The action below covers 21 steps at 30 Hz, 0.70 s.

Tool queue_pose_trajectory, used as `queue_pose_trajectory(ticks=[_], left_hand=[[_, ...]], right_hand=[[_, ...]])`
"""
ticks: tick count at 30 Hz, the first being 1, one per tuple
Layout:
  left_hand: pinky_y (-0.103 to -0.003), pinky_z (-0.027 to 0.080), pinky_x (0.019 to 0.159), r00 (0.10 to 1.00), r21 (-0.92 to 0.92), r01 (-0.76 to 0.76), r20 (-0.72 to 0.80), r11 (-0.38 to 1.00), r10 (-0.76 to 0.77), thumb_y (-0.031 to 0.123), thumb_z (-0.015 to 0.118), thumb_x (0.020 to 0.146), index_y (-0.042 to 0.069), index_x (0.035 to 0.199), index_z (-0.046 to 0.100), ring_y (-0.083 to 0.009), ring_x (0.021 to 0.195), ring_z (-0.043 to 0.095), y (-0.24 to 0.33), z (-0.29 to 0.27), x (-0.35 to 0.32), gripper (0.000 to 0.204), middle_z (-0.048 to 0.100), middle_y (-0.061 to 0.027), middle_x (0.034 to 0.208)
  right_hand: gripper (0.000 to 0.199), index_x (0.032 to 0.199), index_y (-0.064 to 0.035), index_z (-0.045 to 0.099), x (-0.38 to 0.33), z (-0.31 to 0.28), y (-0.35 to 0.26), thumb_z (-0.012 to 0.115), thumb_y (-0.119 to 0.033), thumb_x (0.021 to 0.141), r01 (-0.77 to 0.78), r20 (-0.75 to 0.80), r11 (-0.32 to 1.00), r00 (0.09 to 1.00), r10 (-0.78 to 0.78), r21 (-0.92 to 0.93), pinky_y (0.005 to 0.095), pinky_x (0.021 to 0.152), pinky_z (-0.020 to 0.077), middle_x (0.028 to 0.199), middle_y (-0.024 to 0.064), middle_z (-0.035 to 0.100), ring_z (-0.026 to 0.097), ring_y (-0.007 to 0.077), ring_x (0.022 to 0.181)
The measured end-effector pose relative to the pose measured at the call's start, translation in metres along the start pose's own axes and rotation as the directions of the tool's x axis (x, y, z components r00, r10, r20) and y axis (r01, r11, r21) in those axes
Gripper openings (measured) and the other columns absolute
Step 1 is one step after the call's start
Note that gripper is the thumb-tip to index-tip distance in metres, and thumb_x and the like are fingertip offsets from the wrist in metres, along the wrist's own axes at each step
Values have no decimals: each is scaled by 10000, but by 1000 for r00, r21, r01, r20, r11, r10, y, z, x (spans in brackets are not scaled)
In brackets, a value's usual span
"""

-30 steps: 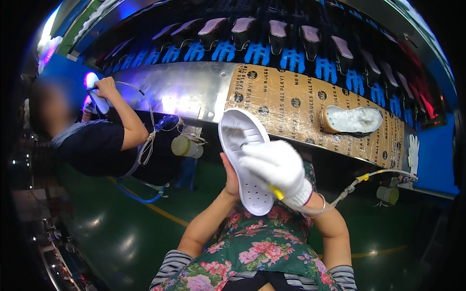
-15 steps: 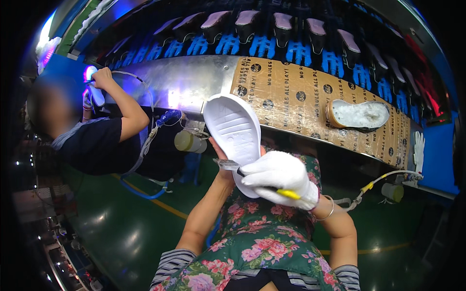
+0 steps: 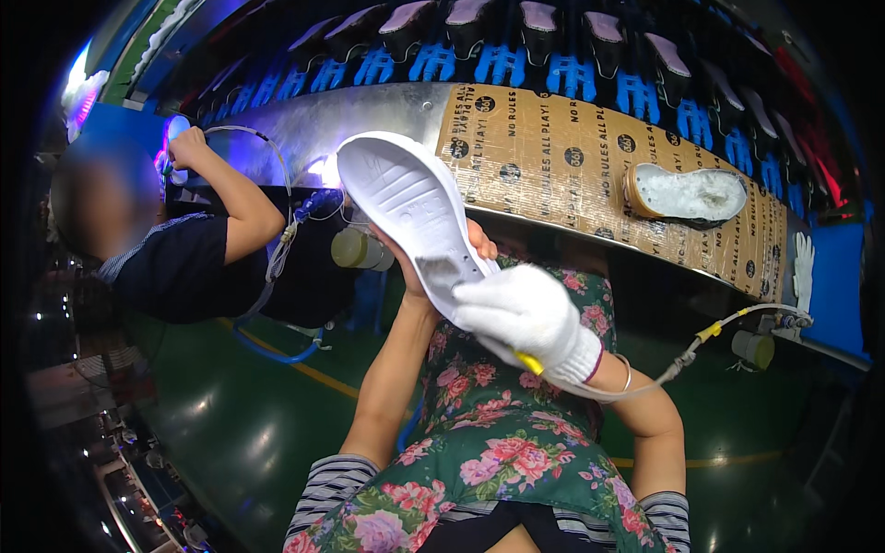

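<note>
My bare left hand is closed round a white shoe sole from beneath, its fingertips showing at the sole's right edge. The sole is tilted, toe end up and to the left, its ridged hollow inside facing me. A white knit glove covers my right hand, which grips a brush over the heel part. Pale, flat bristles lie against the inside of the sole. Most of the brush handle is hidden in the glove; a yellow band and a thin hose come out below it.
Ahead is a metal bench edge with printed cardboard, bearing another sole-shaped piece with a whitish inside. Behind run several shoe lasts on blue holders. At left a co-worker handles a sole. A white glove hangs at right.
The sole has tilted and shifted to the left. The brush has gone from across the sole's left edge to inside the heel part, and my right hand has turned with it.
</note>
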State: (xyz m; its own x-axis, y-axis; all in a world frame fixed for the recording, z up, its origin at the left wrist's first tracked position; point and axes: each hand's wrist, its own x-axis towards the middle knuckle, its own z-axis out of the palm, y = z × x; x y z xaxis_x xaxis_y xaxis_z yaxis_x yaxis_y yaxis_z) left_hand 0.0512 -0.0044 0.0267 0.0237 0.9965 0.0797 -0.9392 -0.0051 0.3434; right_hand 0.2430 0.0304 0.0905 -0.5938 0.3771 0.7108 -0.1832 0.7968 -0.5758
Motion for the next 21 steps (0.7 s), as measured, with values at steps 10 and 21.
queue_pose_trajectory(ticks=[10,21], left_hand=[[-460,490,865,997,-73,-36,72,997,41,1121,267,669,26,1250,630,-297,861,635,14,-6,17,1292,651,-166,992],[-519,543,789,961,70,269,41,960,-273,1130,296,650,1,1342,595,-361,795,682,29,-11,23,1357,682,-239,970]], right_hand=[[379,1092,-125,788,-11,7,-7,858,-74,723,-52,96,996,994,45,69,398,774,597,1105,109,790,763,279,920],[350,1064,-141,779,-11,7,-5,822,-29,736,-88,130,985,989,69,146,410,763,598,1095,71,785,744,302,895]])
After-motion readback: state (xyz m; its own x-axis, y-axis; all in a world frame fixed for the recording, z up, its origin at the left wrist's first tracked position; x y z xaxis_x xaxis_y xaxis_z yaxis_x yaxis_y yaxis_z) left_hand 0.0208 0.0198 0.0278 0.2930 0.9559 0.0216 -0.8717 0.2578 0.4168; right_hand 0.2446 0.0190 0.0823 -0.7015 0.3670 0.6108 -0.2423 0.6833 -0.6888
